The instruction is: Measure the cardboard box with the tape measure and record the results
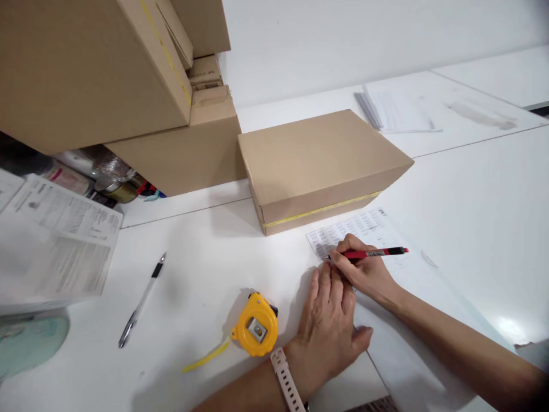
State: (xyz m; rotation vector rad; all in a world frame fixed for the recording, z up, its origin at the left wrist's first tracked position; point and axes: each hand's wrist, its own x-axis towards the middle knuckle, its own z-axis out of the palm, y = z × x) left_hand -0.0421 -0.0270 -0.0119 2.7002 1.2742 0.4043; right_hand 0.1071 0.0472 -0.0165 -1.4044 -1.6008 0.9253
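My right hand point(364, 269) is closed around a red and black pen point(373, 253), its tip down at the left edge of a printed sheet point(377, 229). Rows of small print cover the sheet's upper part. My left hand point(330, 320) lies flat, palm down, with its fingertips beside the right hand at the sheet's edge; a pale pink watch strap point(285, 377) circles the wrist. Left of that hand rests a yellow tape measure point(256, 325) with a yellow strap. Just beyond the sheet stands a closed cardboard box point(326, 154), a yellow line running along its front side.
A clear pen with a black grip point(142, 300) lies on the white table point(206, 252). Larger cardboard boxes point(98, 68) are stacked at the back left. Printed papers point(60, 240) stand at the left, above a pale green object point(34, 343). A paper stack point(397, 109) lies at the back right.
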